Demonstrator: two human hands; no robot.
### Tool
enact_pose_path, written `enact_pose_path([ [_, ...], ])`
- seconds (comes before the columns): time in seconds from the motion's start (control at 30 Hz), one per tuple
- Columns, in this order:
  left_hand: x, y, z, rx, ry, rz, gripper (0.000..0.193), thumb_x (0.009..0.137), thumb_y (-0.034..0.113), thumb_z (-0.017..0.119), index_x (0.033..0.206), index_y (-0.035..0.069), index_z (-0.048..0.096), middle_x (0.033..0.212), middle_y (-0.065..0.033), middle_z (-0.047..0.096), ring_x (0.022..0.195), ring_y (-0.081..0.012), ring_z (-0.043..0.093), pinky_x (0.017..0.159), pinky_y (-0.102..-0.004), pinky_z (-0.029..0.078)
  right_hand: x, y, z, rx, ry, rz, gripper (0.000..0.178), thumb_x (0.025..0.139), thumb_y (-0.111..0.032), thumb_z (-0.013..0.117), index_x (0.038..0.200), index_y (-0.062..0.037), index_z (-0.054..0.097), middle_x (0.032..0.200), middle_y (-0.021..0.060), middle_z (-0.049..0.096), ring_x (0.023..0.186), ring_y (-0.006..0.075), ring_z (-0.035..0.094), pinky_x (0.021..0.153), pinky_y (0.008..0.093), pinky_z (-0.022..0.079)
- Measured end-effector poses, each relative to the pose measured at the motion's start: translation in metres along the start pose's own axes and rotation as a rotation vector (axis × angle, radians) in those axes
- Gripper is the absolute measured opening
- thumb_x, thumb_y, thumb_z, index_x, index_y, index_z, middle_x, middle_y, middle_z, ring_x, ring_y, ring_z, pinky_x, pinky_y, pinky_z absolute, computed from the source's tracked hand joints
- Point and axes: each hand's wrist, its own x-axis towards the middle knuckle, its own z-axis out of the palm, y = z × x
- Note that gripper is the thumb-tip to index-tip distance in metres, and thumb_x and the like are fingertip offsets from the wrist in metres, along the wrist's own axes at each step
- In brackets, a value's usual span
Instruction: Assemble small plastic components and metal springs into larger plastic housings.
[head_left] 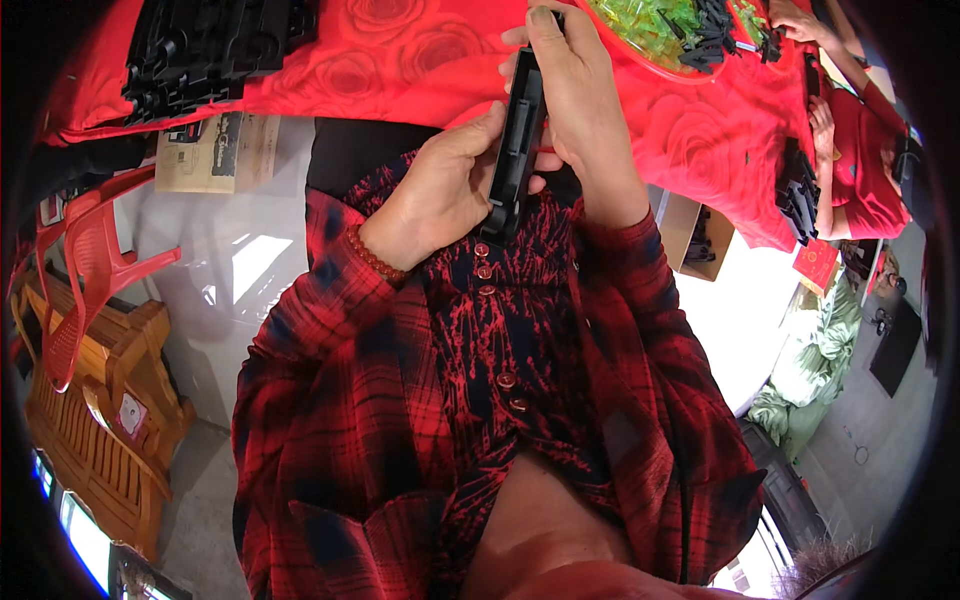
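A long, narrow black plastic housing (519, 135) is held tilted above my lap, its hollow side showing. My left hand (445, 190) grips its lower left side, thumb along the edge. Closed round its upper right side is my right hand (585, 100), with the thumb at the top end and some fingertips showing behind the part. A pile of similar black plastic parts (215, 45) lies on the red tablecloth (370, 70) at the upper left. Yellow-green translucent pieces (640, 25) and small black strips (708, 35) fill a round red tray at the upper right.
At the right, a co-worker in red (865, 150) has hands near the table edge, beside more black parts (798, 190). Cardboard boxes (205, 160) stand under the table. A red plastic chair (95, 255) and wooden bench (100, 440) are on the left.
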Motion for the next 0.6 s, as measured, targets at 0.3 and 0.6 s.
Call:
enact_pose_path([
  [0.3,-0.001,-0.006,0.016,0.32,0.105,0.269,0.026,0.105,0.016,0.05,0.122,-0.002,0.059,0.103,-0.0106,0.069,0.085,-0.0173,0.068,0.08,-0.0298,0.055,-0.002,-0.003,-0.001,0.006,0.012,-0.045,0.036,0.107,-0.027,0.046,0.132,-0.0009,0.045,0.1,0.008,0.061,0.073,0.0109,0.058,0.063,0.0235,0.049],
  [0.6,0.013,-0.008,0.02,0.441,0.262,0.398,0.021,0.102,0.02,0.059,0.097,0.0,0.062,0.074,-0.0022,0.064,0.059,-0.0079,0.056,0.055,-0.0216,0.046,0.004,0.017,0.01,0.266,0.083,-0.277,0.026,0.107,-0.022,0.049,0.126,-0.004,0.051,0.091,0.0015,0.054,0.066,0.0057,0.049,0.058,0.0204,0.042],
])
